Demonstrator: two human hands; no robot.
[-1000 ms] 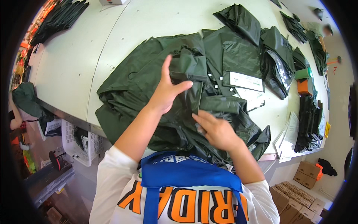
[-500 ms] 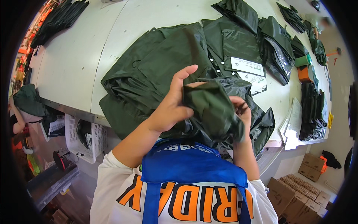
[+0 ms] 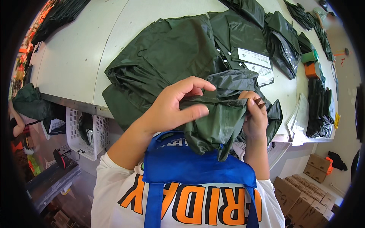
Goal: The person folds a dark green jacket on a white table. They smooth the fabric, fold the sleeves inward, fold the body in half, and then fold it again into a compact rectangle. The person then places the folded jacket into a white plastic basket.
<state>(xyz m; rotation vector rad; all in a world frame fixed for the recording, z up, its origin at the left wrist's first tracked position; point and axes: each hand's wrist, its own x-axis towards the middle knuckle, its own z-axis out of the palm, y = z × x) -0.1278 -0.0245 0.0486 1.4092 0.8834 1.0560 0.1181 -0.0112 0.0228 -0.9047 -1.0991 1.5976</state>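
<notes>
Two white plastic baskets [image 3: 98,142] show at left, below the white table [image 3: 81,72]. The left hand [image 3: 176,104] has thumb and forefinger spread—whether its hidden fingers grip, I cannot tell. One green waterproof cloth piece [image 3: 218,117] hangs between both hands—far hem running left-right, narrow tip pointing near (crumpled, so its long axis is unclear). The right hand [image 3: 255,116] pinches its right end.

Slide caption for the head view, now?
Right hand grips dark green fabric, left hand close by, at a white table.
</notes>
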